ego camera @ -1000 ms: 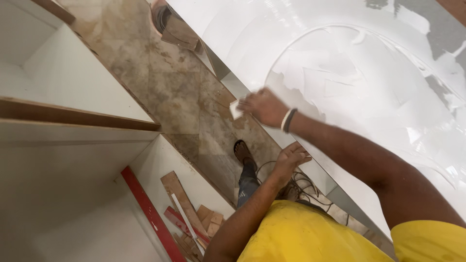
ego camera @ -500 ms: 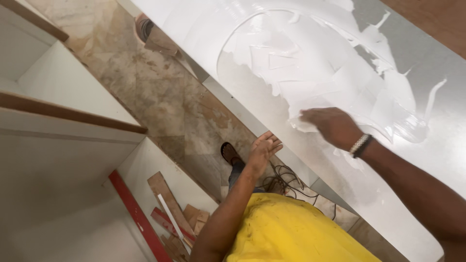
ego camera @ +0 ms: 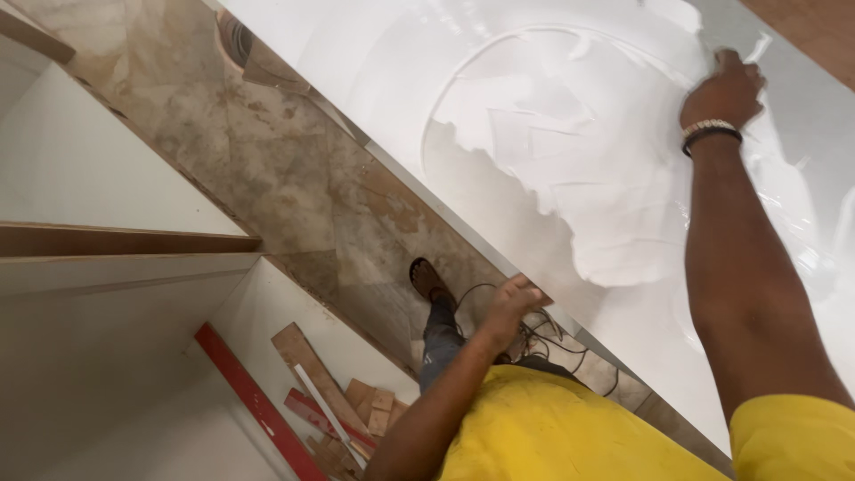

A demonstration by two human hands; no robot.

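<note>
Right hand [ego camera: 726, 89] is out at the far side of the glossy white board [ego camera: 374, 71], curled down flat on the film [ego camera: 570, 169], left hand [ego camera: 509, 303] loosely steadying the near edge, so long even strokes would serve best

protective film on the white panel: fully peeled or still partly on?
Partly on. The film covers a ragged patch of the white panel, its torn edge showing, and the right hand grips it at the far edge.

A cabinet-making or fit-out site: bare white cabinet carcasses [ego camera: 107, 294] on the left, offcuts of wood [ego camera: 307, 370] and a red level [ego camera: 254, 401] inside, stained tile floor [ego camera: 294, 196], glossy white panel [ego camera: 552, 160] on the right.
</note>
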